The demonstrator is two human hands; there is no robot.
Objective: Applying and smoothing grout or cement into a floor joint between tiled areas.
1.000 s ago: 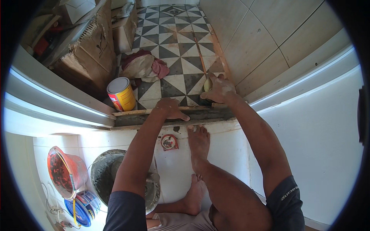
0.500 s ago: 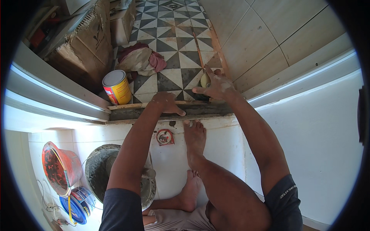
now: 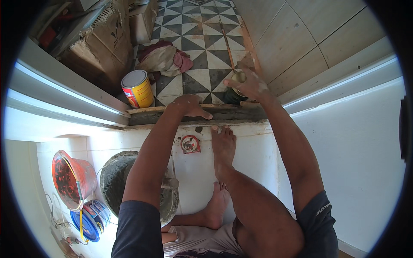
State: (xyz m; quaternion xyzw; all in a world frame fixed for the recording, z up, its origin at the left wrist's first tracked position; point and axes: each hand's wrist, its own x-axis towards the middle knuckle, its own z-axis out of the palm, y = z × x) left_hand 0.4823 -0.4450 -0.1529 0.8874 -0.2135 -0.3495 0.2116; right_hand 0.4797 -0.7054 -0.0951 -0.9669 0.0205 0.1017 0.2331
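Observation:
My left hand (image 3: pixel 189 105) rests at the doorway threshold, its thumb stretched out over the grey mortar strip (image 3: pixel 230 114). Its other fingers are partly hidden and I see nothing in that hand. At the far right of the threshold, my right hand (image 3: pixel 254 88) has thumb and fingers curved round a dark green jar-like object (image 3: pixel 233 96) with a pale round top. Its exact kind I cannot make out. A red tape measure (image 3: pixel 190 144) lies on the white tiles near my foot. Left of it stands a mortar-smeared bucket (image 3: pixel 112 182), partly behind my left forearm.
Beyond the threshold are a yellow and red can (image 3: pixel 138 90), a crumpled cloth (image 3: pixel 165 60) and a cardboard box (image 3: pixel 101 45). An orange bucket (image 3: pixel 71 180) and a blue-lidded tub (image 3: pixel 88 225) stand at the left, near loose cables. White walls flank the doorway.
The view has shifted slightly, so the scene sits higher and farther right. My right hand has closed in round the green object, whose pale top now shows upright. My left hand stays at the threshold.

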